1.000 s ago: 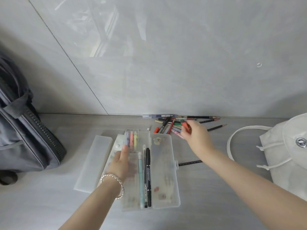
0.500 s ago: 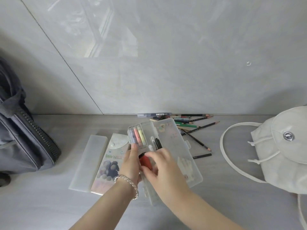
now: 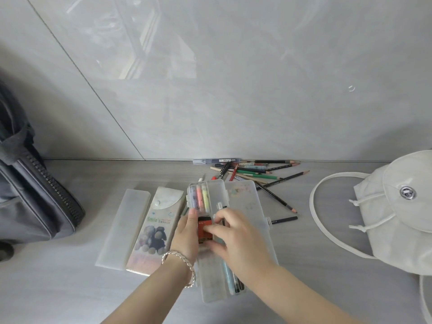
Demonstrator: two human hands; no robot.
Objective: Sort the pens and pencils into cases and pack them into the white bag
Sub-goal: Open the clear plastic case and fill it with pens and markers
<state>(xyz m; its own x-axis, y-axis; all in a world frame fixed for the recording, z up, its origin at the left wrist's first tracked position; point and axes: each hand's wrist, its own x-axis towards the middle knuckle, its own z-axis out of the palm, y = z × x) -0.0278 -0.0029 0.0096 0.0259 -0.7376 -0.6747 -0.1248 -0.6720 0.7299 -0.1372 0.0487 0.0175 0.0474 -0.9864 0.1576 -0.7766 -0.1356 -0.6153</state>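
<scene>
An open clear plastic case [image 3: 247,206] lies in the middle, with three pastel highlighters [image 3: 201,197] in its top compartment and several pens [image 3: 233,281] along its tray. My left hand [image 3: 185,235] grips the case's left edge, thumb on the rim. My right hand [image 3: 236,239] pinches a small red-orange block [image 3: 204,230] down in the tray. Loose pens and pencils [image 3: 252,171] lie in a heap by the wall behind the case. The white bag [image 3: 397,218] sits at the right with its flap closed.
A frosted flat case [image 3: 124,228] and a printed "Smile" case [image 3: 156,225] lie side by side left of the clear case. A grey bag [image 3: 35,195] stands at the far left. A short black pencil [image 3: 284,219] lies right of the case. The white bag's strap [image 3: 314,206] loops across the surface.
My right hand came back from the pencil heap with the red-orange block and lowered it into the tray. My left hand shifted from lying on the case to gripping its edge.
</scene>
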